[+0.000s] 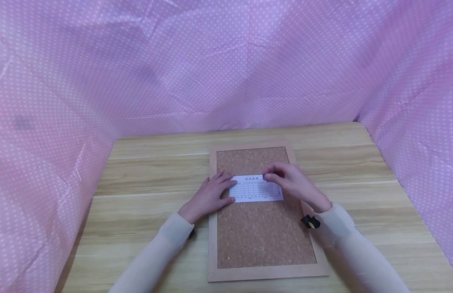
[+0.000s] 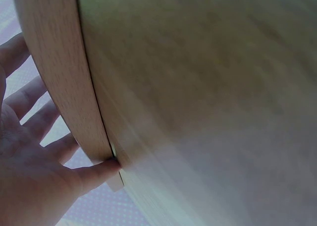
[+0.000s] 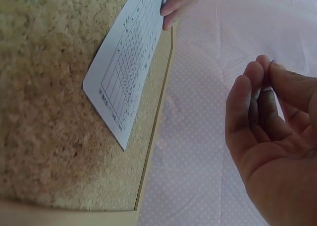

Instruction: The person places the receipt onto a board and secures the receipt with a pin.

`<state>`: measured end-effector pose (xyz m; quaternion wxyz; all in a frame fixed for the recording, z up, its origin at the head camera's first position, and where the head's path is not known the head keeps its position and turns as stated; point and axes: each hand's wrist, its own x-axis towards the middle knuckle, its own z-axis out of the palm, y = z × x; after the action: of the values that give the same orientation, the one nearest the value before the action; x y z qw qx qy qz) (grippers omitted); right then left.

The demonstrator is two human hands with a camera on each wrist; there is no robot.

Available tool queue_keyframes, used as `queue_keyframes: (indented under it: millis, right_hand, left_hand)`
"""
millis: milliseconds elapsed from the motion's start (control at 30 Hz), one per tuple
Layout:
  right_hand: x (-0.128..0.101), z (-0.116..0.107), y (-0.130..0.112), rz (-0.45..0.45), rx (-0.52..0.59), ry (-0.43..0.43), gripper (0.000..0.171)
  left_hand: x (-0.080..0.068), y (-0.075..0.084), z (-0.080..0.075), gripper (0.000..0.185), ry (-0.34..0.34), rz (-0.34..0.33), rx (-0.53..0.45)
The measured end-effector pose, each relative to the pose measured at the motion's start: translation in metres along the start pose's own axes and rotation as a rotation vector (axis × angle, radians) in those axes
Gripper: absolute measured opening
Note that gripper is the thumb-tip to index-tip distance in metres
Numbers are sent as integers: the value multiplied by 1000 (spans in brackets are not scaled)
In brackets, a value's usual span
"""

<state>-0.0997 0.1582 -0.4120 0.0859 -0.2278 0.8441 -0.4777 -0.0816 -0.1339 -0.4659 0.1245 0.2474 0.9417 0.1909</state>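
A white printed form (image 1: 245,190) with a ruled grid lies across the middle of a wood-framed cork board (image 1: 263,236). My left hand (image 1: 208,193) rests over the board's left side, its fairly straight fingers and thumb on the form's left end. In the left wrist view, that hand (image 2: 37,156) shows beside the wooden frame (image 2: 62,62). Above the form's upper right part, my right hand (image 1: 292,183) pinches a small purple object (image 3: 273,61) between thumb and fingertips. Only a sliver of it shows, so its kind is unclear.
The board lies on a light wood-grain table (image 1: 157,175). Pink polka-dot cloth (image 1: 197,65) hangs behind the table and along both sides. A dark wrist strap (image 1: 310,221) sits at the right cuff.
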Motion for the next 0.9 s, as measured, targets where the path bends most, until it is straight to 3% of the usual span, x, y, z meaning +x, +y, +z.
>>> queue_keyframes:
  millis: [300, 633, 900]
  right_hand:
    - [11, 7, 3, 19, -45, -14, 10]
    - [21, 14, 8, 19, -21, -29, 9]
    - [28, 18, 11, 19, -95, -34, 10]
  left_hand:
    - [-1, 0, -1, 60, -1, -7, -4]
    - [0, 1, -1, 60, -2, -1, 2]
    - [-1, 0, -1, 60, 6, 3, -2]
